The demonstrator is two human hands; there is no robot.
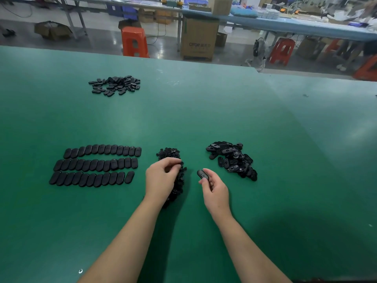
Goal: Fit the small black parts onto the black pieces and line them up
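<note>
Head view. Workshop floor in the background: orange stools [134,41], a large cardboard box [199,37], long benches with blue tops carrying boxes and clutter. In the foreground, a green table [204,111].

On the table, four groups of black items:
- Far left: loose heap of oval pieces [115,85], well apart from the rest.
- Near left: three rows of oval pieces [95,165], set side by side, each slightly tilted; the last piece of the bottom row stands a little apart from its neighbour.
- Centre: pile of small black parts [170,153], running toward the person, partly hidden under the left hand.
- Right: loose heap of black pieces [232,160], several lying with the hollow side up.

Left hand [161,178]: over the pile of small parts, fingers [173,163] curled, tips drawn together at the pile. Whether a part is pinched between them cannot be told; fingertips blend with the black parts.

Right hand [214,188]: between the small-parts pile and the right heap, just above the table. Thumb and forefinger pinch one black oval piece [203,174] at its near end; remaining fingers curled under. Piece shows a light mark on its upper face.

Both forearms bare, entering from the bottom edge.
</note>
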